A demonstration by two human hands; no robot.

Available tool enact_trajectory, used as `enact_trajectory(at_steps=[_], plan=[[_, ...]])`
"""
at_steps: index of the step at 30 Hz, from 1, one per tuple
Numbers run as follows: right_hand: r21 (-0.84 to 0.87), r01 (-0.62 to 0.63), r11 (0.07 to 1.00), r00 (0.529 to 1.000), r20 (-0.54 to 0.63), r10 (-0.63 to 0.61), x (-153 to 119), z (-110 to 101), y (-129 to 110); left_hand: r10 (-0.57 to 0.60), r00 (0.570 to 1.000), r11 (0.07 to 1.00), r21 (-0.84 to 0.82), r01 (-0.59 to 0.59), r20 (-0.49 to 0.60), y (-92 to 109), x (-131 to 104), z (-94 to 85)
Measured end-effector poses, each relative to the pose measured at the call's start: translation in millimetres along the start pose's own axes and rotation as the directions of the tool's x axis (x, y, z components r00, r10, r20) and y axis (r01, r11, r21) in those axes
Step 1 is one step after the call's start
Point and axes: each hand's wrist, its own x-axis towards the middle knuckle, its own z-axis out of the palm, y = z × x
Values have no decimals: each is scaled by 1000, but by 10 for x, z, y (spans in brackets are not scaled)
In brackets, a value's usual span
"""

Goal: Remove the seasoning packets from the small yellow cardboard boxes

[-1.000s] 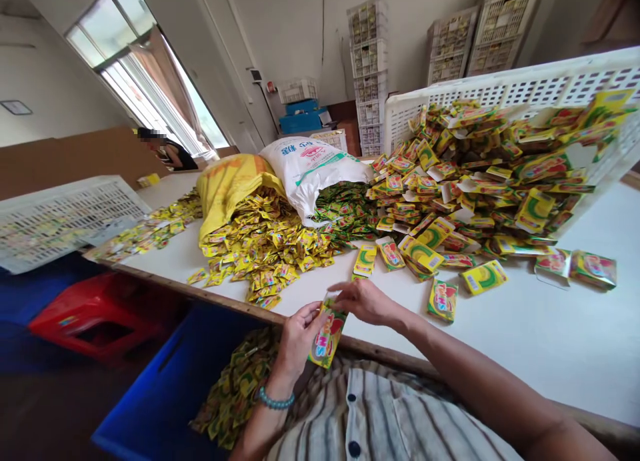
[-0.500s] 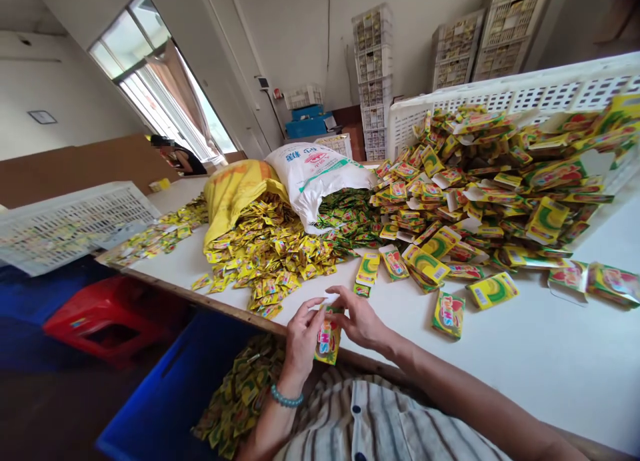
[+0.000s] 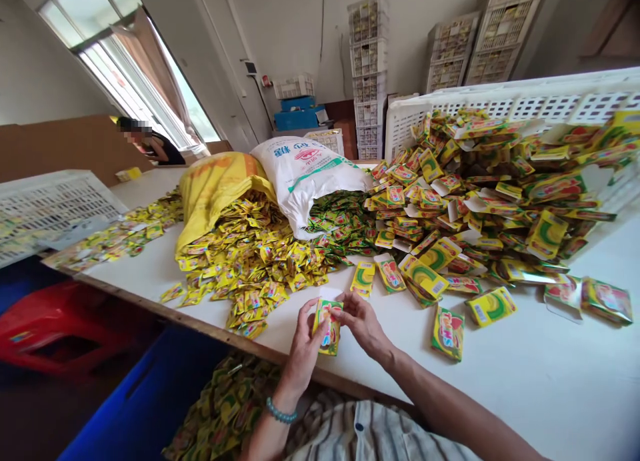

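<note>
A small yellow and green printed carton (image 3: 329, 344) is upright near the table's front edge, its white top flap (image 3: 330, 293) raised. My left hand (image 3: 301, 354) grips the carton from the left, thumb across its front. My right hand (image 3: 367, 324) has its fingers closed at the carton's upper right front; whether a packet is between them is hidden. Loose yellow packets (image 3: 260, 274) spill from a yellow sack (image 3: 210, 187) left of my hands. Green packets (image 3: 343, 221) lie at the mouth of a white sack (image 3: 310, 164).
A white crate (image 3: 510, 94) on its side spills many cartons (image 3: 475, 194) on the right. Several single cartons (image 3: 447, 334) lie on the white table (image 3: 525, 374). Below left stand a blue bin (image 3: 135, 394) of packets and a red stool (image 3: 50, 327). A person (image 3: 150, 144) sits far left.
My right hand's fingers have moved from the carton's top down onto its upper front, and the white flap shows more clearly. The view has shifted, so the sacks appear farther left.
</note>
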Motion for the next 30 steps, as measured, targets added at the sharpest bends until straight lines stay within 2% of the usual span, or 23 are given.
enact_trajectory(at_steps=[6, 10, 12, 14, 16, 17, 19, 22, 24, 27, 30], plan=[[-199, -72, 977, 976, 190, 110, 186, -87, -113, -20, 1000, 997, 72, 20, 0, -47, 87, -108], [-251, -48, 967, 965, 237, 109, 353, -68, -181, -40, 999, 998, 44, 39, 18, 7, 175, -196], [-392, 23, 920, 962, 259, 86, 392, -52, -191, -48, 999, 998, 34, 48, -13, 26, 198, -212], [-526, 160, 835, 957, 291, 0, 389, -46, -196, -54, 994, 998, 10, 55, -93, 19, 216, -207], [-569, 265, 778, 937, 342, -69, 360, -53, -199, -64, 983, 998, -15, 63, -174, -8, 233, -184], [-560, 279, 780, 930, 360, -74, 342, -60, -198, -72, 978, 997, -23, 69, -198, -25, 243, -169], [-506, 212, 836, 943, 331, -39, 313, -80, -181, -93, 974, 996, -35, 88, -206, -55, 262, -130], [-380, -3, 925, 987, 149, 64, 302, -120, -124, -120, 977, 992, -53, 112, -179, -70, 287, -61], [-279, -110, 954, 989, 68, 134, 313, -152, -92, -139, 976, 989, -66, 129, -167, -56, 299, -15], [-154, -177, 972, 981, 53, 187, 342, -208, -90, -180, 972, 981, -100, 165, -154, -20, 305, 41], [-147, -210, 967, 972, 80, 223, 358, -265, -126, -189, 971, 980, -98, 175, -150, 2, 290, 68]])
